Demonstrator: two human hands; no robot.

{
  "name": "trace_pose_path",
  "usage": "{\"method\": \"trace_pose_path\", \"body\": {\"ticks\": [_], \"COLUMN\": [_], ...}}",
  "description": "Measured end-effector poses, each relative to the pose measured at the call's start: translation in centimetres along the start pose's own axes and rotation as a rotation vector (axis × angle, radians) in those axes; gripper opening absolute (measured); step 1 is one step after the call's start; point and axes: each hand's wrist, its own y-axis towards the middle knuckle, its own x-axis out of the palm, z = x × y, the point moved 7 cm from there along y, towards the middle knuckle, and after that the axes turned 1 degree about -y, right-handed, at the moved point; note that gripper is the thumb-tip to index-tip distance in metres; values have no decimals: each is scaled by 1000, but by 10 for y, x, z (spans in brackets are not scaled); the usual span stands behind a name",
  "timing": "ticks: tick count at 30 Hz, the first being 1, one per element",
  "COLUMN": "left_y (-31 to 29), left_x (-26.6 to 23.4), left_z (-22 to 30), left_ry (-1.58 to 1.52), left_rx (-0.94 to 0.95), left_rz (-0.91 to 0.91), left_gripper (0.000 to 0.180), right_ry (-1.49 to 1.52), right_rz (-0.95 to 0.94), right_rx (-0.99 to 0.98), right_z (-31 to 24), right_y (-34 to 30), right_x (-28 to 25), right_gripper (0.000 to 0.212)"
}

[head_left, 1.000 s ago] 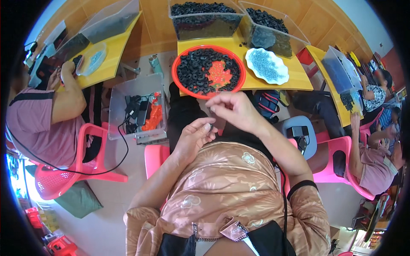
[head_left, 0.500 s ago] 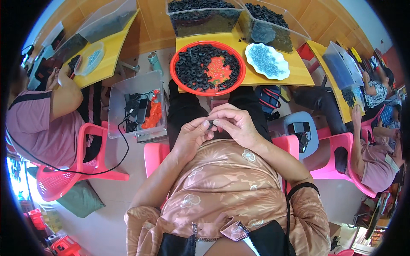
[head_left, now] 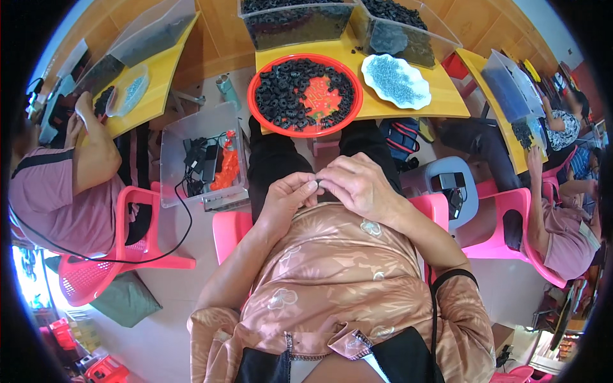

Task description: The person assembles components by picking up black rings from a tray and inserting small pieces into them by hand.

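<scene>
Above my lap, my left hand (head_left: 290, 199) and my right hand (head_left: 363, 185) meet fingertip to fingertip. Pinched between them is a small black part (head_left: 319, 182), mostly covered by the fingers, so its full shape is hidden. Both hands are closed on it. Beyond my knees, a round red tray (head_left: 324, 97) sits at the near edge of the yellow table (head_left: 440, 107). Many small black ring-like parts (head_left: 281, 89) lie in it, heaped toward its left. To its right, a white scalloped plate (head_left: 419, 99) holds small clear bluish pieces (head_left: 393, 76).
Two clear bins of black parts, the left bin (head_left: 297, 29) and the right bin (head_left: 418, 48), stand at the back. A clear box (head_left: 171, 163) with cables and an orange-red item is left of my legs; a grey-blue stool (head_left: 469, 201) is right. Other people sit at tables both sides.
My fingers have shifted slightly around the black part, which shows less now. The view has tilted a little, so the table and tray appear higher. The person at left has moved their arm.
</scene>
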Motion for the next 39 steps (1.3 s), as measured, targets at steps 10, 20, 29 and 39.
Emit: {"method": "trace_pose_path", "body": {"ticks": [10, 20, 29, 39], "left_y": [-1, -6, -3, -12], "left_x": [4, 4, 6, 19], "left_z": [11, 4, -14, 11], "left_ry": [82, 242, 365, 680], "left_rx": [98, 105, 77, 280], "left_rz": [-34, -54, -127, -99], "left_gripper": [24, 15, 20, 13], "right_ry": [615, 608, 834, 886], "right_rz": [-80, -222, -317, -186], "right_rx": [561, 612, 717, 703], "right_z": [38, 37, 44, 48], "right_y": [-12, -19, -40, -46], "right_x": [19, 36, 49, 53], "right_gripper": [13, 18, 16, 8]}}
